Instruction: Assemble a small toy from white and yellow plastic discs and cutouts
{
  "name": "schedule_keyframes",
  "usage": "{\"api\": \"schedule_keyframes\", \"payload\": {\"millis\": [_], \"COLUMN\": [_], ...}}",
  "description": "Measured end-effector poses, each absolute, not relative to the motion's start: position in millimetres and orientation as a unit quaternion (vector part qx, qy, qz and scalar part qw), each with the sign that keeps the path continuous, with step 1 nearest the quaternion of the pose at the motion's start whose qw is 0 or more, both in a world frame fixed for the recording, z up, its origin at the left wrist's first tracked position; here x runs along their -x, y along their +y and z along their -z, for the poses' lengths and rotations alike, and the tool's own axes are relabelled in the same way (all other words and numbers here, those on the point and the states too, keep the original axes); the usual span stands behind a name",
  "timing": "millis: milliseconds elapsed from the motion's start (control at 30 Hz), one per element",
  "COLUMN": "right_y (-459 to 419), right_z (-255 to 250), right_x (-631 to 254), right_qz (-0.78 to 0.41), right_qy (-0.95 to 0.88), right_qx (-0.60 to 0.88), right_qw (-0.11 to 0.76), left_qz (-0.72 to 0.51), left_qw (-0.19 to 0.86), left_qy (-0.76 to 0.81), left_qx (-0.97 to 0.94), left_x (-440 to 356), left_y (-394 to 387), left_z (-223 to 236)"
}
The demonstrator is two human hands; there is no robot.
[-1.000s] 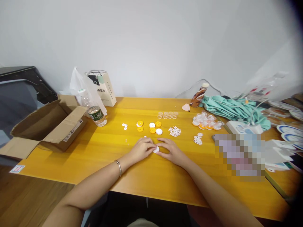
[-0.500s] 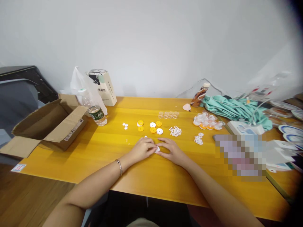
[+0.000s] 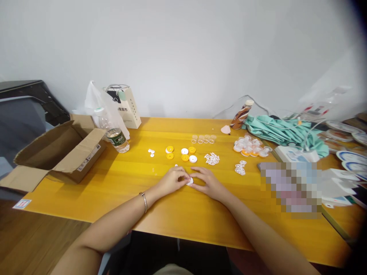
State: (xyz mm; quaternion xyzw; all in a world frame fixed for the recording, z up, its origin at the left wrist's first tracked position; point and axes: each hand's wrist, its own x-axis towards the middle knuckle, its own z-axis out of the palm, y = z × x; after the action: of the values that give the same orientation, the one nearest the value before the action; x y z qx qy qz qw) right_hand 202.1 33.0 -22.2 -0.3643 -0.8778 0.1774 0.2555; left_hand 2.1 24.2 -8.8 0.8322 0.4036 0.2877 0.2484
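Plain pale-grey wall (image 3: 183, 57) behind, softly shaded toward right; glossy yellow-brown wood-grain table (image 3: 177, 214) against it; second tabletop (image 3: 345, 218) just beside, right; brown wood-look floor (image 3: 34, 244) lower left; dark furniture (image 3: 25, 87) far left, partly cut off; diffuse light

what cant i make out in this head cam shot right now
All in the head view:
White piece: fingertips cover part of it; its details, and how the left hand and right hand grip it, are too small to tell.
Cardboard box: its near side hides the floor inside.
Flat object at right: masked by mosaic squares.
Blue-rimmed discs: cut off by the right edge.
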Motion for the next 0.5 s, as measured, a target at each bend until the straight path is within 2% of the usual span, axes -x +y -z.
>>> {"api": "schedule_keyframes", "payload": {"millis": [500], "right_y": [34], "right_z": [23], "right_x": [-203], "right_qz": [-0.182], "right_qy": [-0.872], "right_qx": [0.355], "right_qw": [0.285], "left_qz": [-0.253], "left_qw": [0.196], "left_qy": [0.364], "left_qx": [-0.875], "left_x": [9], "left_y": [24], "left_z": [5]}}
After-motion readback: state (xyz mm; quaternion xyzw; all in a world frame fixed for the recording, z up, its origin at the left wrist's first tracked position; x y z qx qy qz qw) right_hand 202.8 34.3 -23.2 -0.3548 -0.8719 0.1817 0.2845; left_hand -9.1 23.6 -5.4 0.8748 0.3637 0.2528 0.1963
